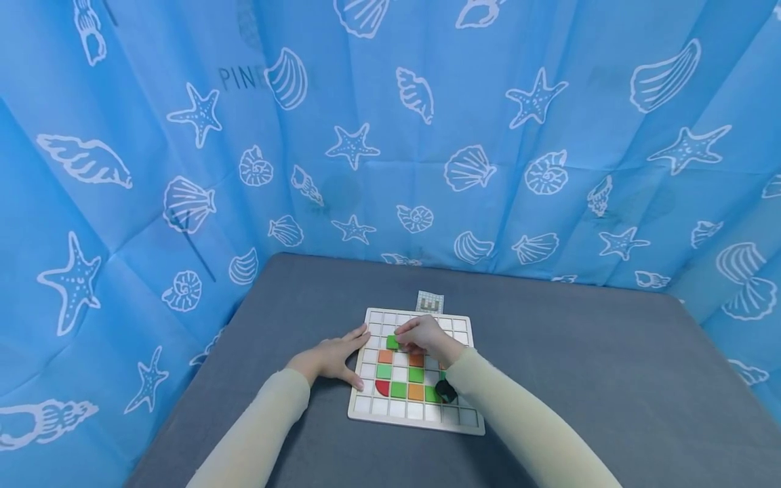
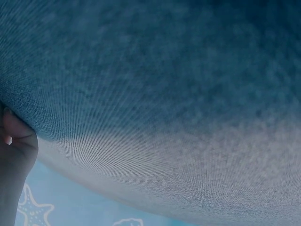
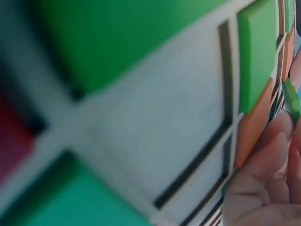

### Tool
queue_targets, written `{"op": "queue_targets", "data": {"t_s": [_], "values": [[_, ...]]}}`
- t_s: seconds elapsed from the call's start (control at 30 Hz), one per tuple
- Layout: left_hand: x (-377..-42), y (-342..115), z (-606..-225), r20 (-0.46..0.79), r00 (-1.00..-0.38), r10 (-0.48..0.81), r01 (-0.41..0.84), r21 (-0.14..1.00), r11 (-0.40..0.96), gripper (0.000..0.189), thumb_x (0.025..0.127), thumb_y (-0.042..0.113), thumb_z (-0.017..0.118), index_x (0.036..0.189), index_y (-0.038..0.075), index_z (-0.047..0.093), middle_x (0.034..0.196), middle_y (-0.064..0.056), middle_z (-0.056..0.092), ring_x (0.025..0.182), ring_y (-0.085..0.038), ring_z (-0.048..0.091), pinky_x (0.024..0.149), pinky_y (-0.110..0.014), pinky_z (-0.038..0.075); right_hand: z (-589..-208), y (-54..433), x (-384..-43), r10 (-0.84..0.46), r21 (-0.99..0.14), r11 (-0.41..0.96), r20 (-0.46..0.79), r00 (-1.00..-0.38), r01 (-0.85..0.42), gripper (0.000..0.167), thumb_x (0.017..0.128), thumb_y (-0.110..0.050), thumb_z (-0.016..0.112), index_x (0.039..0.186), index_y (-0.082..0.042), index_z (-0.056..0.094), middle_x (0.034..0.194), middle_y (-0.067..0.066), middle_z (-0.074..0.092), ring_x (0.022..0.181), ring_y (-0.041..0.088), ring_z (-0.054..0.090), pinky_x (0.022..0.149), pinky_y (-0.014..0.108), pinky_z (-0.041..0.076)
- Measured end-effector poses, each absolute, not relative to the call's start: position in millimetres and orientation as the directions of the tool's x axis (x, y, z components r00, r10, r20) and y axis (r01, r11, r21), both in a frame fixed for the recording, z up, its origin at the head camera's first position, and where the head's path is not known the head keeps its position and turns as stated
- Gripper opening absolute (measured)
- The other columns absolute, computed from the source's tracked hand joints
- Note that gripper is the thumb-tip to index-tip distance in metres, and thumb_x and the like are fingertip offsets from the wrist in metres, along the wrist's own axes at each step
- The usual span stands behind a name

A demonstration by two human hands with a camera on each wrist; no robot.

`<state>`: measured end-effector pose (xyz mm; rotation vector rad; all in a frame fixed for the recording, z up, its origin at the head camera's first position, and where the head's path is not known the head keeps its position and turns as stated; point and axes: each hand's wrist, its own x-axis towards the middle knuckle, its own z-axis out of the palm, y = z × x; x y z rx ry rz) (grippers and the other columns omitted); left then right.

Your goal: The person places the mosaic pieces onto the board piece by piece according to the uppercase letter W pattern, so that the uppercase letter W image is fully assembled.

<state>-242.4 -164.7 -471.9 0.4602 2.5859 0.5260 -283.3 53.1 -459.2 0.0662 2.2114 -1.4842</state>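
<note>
A white grid board lies on the grey table, with square tiles in several of its cells. My right hand is over the upper middle of the board, pinching a green tile between thumb and fingers. In the head view that green tile shows left of the fingertips. My left hand rests against the board's left edge, fingers spread. Orange tiles, other green tiles and a red quarter-round tile sit lower on the grid. The right hand and sleeve hide part of the board's right side.
A small pattern card lies at the board's far edge. Beside the right sleeve is a round black object, apparently the wrist camera. Grey tabletop surrounds the board, and a blue shell-print curtain hangs behind and at the sides.
</note>
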Motion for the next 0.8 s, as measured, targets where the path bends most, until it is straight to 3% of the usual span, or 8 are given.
{"op": "queue_targets", "data": {"t_s": [0.2, 0.47, 0.8], "values": [[-243, -163, -471, -0.374, -0.834, 0.405, 0.234, 0.425, 0.875, 0.107, 0.073, 0.049, 0.081, 0.157, 0.017, 0.022, 0.163, 0.001, 0.009, 0.144, -0.034, 0.023, 0.11, -0.054, 0.027, -457, 48, -280, -0.227, -0.859, 0.446, -0.379, -0.897, 0.25, 0.011, 0.091, -0.002, 0.066, 0.099, 0.002, 0.073, 0.071, 0.002, 0.063, 0.053, 0.01, 0.048, 0.051, 0.024, 0.042], [-246, -161, -471, -0.39, -0.831, 0.396, 0.22, 0.423, 0.879, 0.108, 0.072, 0.05, 0.081, 0.157, 0.018, 0.022, 0.163, 0.002, 0.009, 0.144, -0.034, 0.022, 0.109, -0.056, 0.026, -455, 44, -283, -0.216, -0.845, 0.462, -0.401, -0.89, 0.269, 0.014, 0.091, -0.003, 0.066, 0.103, 0.002, 0.072, 0.068, 0.001, 0.061, 0.053, 0.01, 0.048, 0.05, 0.024, 0.04], [-240, -162, -475, -0.358, -0.847, 0.392, 0.239, 0.402, 0.884, 0.105, 0.074, 0.051, 0.079, 0.156, 0.016, 0.025, 0.163, -0.001, 0.012, 0.142, -0.034, 0.027, 0.109, -0.053, 0.029, -444, 68, -277, -0.238, -0.874, 0.43, -0.354, -0.905, 0.228, 0.023, 0.096, -0.005, 0.058, 0.115, 0.004, 0.067, 0.088, 0.011, 0.066, 0.06, 0.015, 0.051, 0.052, 0.026, 0.039]]}}
